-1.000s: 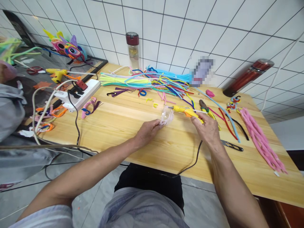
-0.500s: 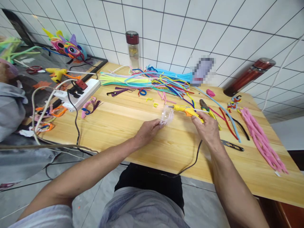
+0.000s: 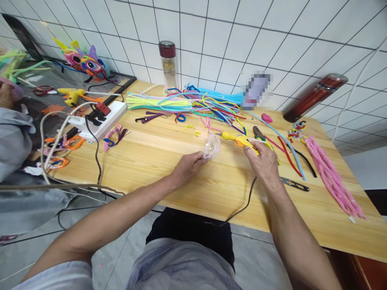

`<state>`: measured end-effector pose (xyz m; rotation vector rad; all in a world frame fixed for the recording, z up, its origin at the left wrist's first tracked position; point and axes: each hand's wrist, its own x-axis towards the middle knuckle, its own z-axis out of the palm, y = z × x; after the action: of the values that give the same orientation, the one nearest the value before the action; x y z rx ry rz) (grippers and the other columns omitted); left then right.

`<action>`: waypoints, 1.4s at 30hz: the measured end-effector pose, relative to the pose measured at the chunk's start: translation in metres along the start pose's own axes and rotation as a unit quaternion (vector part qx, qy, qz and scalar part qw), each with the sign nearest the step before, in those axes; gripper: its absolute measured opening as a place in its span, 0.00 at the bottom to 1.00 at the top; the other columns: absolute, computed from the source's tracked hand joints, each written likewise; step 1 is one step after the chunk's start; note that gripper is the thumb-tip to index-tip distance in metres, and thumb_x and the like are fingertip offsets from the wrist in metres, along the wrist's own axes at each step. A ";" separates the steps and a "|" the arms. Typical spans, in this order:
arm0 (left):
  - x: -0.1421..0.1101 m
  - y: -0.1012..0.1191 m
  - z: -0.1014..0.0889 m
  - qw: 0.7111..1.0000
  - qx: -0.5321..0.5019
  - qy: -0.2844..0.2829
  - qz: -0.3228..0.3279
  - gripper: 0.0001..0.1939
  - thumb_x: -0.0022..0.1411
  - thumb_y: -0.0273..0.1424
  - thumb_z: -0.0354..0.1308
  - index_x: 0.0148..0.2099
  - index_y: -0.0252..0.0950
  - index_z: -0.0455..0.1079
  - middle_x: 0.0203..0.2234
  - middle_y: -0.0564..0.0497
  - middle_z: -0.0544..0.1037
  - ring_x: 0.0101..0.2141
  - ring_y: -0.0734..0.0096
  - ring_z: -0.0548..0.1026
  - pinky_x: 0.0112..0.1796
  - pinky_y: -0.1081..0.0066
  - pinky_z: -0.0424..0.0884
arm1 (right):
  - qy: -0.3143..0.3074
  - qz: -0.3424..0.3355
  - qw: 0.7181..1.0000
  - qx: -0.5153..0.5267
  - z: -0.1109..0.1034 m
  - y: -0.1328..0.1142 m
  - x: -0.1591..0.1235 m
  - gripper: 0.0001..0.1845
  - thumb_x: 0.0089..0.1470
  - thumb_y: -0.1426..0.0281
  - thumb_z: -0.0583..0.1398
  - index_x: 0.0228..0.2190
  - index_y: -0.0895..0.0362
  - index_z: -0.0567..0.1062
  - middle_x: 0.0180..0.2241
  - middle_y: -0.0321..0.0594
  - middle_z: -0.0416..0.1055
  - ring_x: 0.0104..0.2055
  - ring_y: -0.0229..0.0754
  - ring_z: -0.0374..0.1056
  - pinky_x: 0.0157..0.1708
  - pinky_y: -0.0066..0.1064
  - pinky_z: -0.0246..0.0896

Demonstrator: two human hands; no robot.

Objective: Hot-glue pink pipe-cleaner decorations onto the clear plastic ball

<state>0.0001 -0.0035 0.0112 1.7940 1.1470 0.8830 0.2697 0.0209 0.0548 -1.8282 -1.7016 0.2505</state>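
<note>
Between the thumb and fingers of my left hand (image 3: 188, 168) is a small clear, rounded plastic piece with pale lilac fuzzy edging (image 3: 212, 147). My right hand (image 3: 263, 161) is closed round the handle of a yellow hot glue gun (image 3: 233, 139), whose nozzle points left, just above and right of the clear piece. A glue stick sticks out of the gun's back end, and a black cord hangs below my right wrist. Pliers (image 3: 258, 133) with yellow-green handles lie behind my right hand. Black thread snips (image 3: 294, 184) lie right of my wrist.
Bundles of colourful pipe cleaners (image 3: 181, 102) lie along the wall, with pink ones (image 3: 332, 177) at right. A clear bottle (image 3: 169, 64) and a red flask (image 3: 316, 98) stand behind. A white power strip (image 3: 104, 123) with cords sits left, near a co-worker's sleeve (image 3: 13, 137).
The glue gun's nozzle has lifted slightly away from the clear piece. My left hand stays nearly in place, still holding the piece. The co-worker's hand at far left has shifted a little.
</note>
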 end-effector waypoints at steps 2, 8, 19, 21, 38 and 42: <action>0.000 0.000 0.000 1.000 0.002 -0.001 0.002 0.12 0.70 0.34 0.53 0.32 0.38 0.62 0.25 0.56 0.66 0.30 0.73 0.66 0.35 0.73 0.61 | -0.004 -0.008 1.000 -0.002 0.000 -0.001 -0.001 0.23 0.53 0.54 0.57 0.38 0.55 0.85 0.28 0.42 0.76 0.31 0.48 0.67 0.32 0.36 0.55; 0.000 0.000 0.000 1.000 -0.006 0.004 0.000 0.13 0.71 0.35 0.53 0.32 0.38 0.62 0.25 0.57 0.65 0.30 0.73 0.64 0.34 0.73 0.61 | -0.024 -0.016 1.000 0.011 -0.005 -0.004 -0.003 0.24 0.53 0.53 0.57 0.39 0.54 0.85 0.28 0.41 0.77 0.31 0.47 0.67 0.32 0.35 0.55; 0.000 0.002 0.000 1.000 -0.006 -0.006 0.003 0.11 0.70 0.35 0.52 0.33 0.38 0.64 0.26 0.56 0.69 0.31 0.72 0.67 0.36 0.72 0.63 | -0.020 -0.012 1.000 0.013 -0.001 -0.001 -0.001 0.25 0.53 0.53 0.56 0.40 0.54 0.85 0.32 0.44 0.80 0.35 0.50 0.70 0.34 0.37 0.58; 0.000 0.003 0.000 1.000 -0.010 -0.004 -0.001 0.11 0.69 0.36 0.52 0.33 0.38 0.63 0.26 0.56 0.68 0.31 0.72 0.67 0.36 0.72 0.62 | -0.027 -0.013 0.999 0.021 -0.003 -0.001 -0.002 0.25 0.53 0.53 0.57 0.41 0.54 0.86 0.33 0.44 0.81 0.35 0.49 0.70 0.34 0.36 0.58; 0.000 0.001 0.001 1.000 -0.006 -0.002 0.004 0.11 0.70 0.35 0.53 0.33 0.38 0.64 0.26 0.56 0.70 0.31 0.72 0.68 0.36 0.72 0.63 | -0.021 0.002 0.998 0.060 -0.002 -0.002 -0.002 0.23 0.50 0.56 0.59 0.40 0.54 0.86 0.35 0.42 0.82 0.35 0.49 0.70 0.35 0.36 0.60; 0.000 0.002 0.001 1.000 -0.007 -0.003 0.002 0.12 0.70 0.36 0.52 0.32 0.38 0.63 0.26 0.56 0.68 0.31 0.72 0.67 0.35 0.72 0.63 | -0.027 -0.009 0.998 0.055 -0.003 0.000 -0.002 0.23 0.50 0.56 0.59 0.41 0.54 0.86 0.37 0.43 0.83 0.36 0.49 0.72 0.36 0.37 0.62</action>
<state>0.0011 -0.0044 0.0125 1.7879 1.1311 0.8850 0.2706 0.0186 0.0567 -1.7401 -1.7052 0.3830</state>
